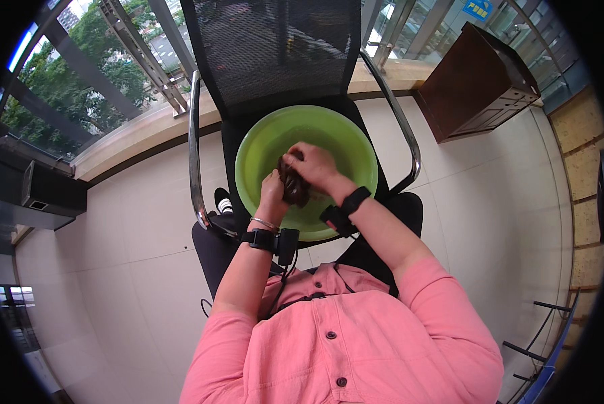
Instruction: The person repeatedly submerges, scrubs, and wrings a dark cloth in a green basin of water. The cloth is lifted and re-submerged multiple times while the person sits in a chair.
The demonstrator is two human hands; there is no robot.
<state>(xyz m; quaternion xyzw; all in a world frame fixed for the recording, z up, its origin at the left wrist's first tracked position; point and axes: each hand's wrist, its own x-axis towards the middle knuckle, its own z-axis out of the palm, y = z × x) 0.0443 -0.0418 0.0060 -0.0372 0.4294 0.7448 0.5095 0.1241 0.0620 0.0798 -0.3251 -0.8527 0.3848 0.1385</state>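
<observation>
A wet-looking dark brown cloth is bunched between my two hands, over the inside of a green plastic basin. My left hand grips its left side from below. Across its upper right part, the fingers of my right hand are curled over the fabric. Some of the cloth is hidden by my fingers. The basin rests on the black seat of an office chair with a mesh back. Whether water stands in the basin is hard to make out.
Chrome armrests flank the basin. Black devices with cables are strapped to my wrists, one a wrist unit near the basin's front rim. A dark wooden cabinet stands at the back right, by the windows. A black box is at the left.
</observation>
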